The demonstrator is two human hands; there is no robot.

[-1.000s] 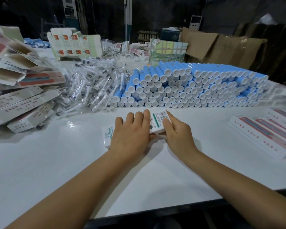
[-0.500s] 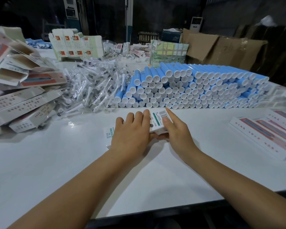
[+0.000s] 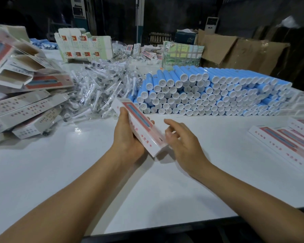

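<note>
Right now my left hand (image 3: 126, 139) grips the long white box (image 3: 140, 125) (red and blue stripe facing up), with the thumb on its left edge and the fingers curled beneath it. The box tilts above the white table (image 3: 77, 163), in front of the stacked blue tubes (image 3: 218, 92). My right hand (image 3: 184, 142) is just beside the box's near end, fingers loosely spread; whether they touch it I cannot tell.

White table (image 3: 51, 172), blue tubes (image 3: 209, 95), boxes (image 3: 288, 146)
</note>
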